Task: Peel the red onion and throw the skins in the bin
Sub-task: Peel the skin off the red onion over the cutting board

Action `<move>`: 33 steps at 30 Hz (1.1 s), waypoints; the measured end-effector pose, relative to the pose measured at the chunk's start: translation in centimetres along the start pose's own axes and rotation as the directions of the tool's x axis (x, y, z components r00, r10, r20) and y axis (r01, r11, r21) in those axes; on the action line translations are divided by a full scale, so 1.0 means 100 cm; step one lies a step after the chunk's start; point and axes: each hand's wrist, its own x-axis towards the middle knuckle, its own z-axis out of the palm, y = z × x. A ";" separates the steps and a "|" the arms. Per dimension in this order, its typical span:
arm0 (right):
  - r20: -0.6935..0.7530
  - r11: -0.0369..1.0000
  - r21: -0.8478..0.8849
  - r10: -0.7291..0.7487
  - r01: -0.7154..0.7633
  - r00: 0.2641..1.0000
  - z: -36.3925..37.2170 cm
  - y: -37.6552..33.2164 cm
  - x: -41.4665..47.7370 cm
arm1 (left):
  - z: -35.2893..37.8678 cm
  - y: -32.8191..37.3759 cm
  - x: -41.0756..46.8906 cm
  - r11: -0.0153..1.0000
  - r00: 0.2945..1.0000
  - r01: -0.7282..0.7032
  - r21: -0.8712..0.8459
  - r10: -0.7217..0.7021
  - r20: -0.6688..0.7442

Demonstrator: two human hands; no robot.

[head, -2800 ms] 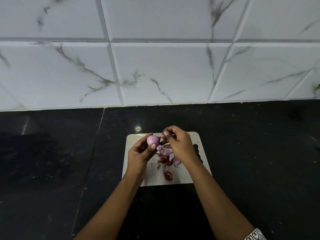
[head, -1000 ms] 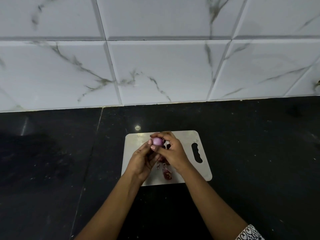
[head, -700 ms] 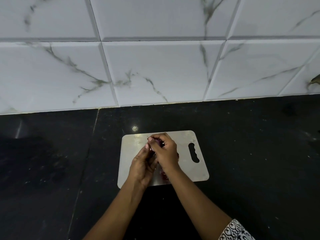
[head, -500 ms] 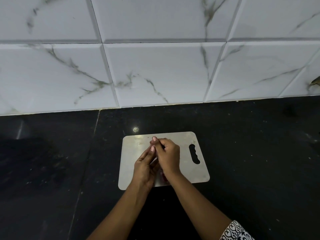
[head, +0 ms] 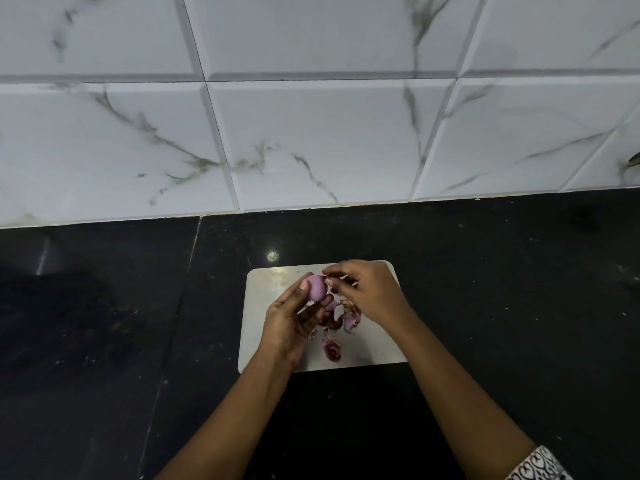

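Observation:
A small red onion (head: 317,287), pale purple and mostly bare of skin, is held in the fingers of my left hand (head: 289,322) above a steel chopping board (head: 258,303). My right hand (head: 369,292) is just to the onion's right, its fingertips pinching at the onion's top edge, where a bit of skin seems to be. Several torn purple skins (head: 341,318) lie on the board under and between my hands, with one darker piece (head: 331,349) nearer the front edge. No bin is in view.
The board lies on a black stone counter (head: 485,289). A white marble-patterned tiled wall (head: 311,140) rises behind it. A seam in the counter (head: 180,296) runs to the left of the board.
My hands were pressed together over the onion half a second ago, hiding it. They have now parted a little, and the onion and the skins on the board show again.

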 end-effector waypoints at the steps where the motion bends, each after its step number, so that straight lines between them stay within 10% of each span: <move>1: 0.029 0.994 -0.096 -0.052 0.055 0.998 -0.005 -0.003 0.003 | 0.000 0.000 0.000 1.000 1.000 -0.004 0.009 0.004 0.003; 13: 0.277 0.810 -0.496 -0.194 0.313 0.941 -0.007 -0.012 0.025 | -0.009 0.001 0.004 0.998 0.999 -0.033 0.055 0.033 -0.005; 22: 0.038 0.988 0.103 0.113 -0.116 0.993 0.008 -0.002 0.017 | -0.009 0.004 0.007 0.990 0.991 -0.117 0.073 0.112 0.072; 28: 0.191 0.570 0.693 0.444 -0.441 0.875 0.002 -0.006 0.017 | -0.015 0.004 0.008 0.988 0.986 -0.133 -0.079 0.140 0.095; 30: 0.265 0.563 0.668 0.431 -0.487 0.863 -0.005 -0.003 0.015 | -0.019 0.005 0.008 0.988 0.986 -0.121 -0.097 0.130 0.101; 33: 0.233 0.838 0.322 0.381 -0.441 0.895 -0.005 0.002 0.009 | -0.022 0.003 0.010 0.991 0.990 -0.099 -0.087 0.107 0.092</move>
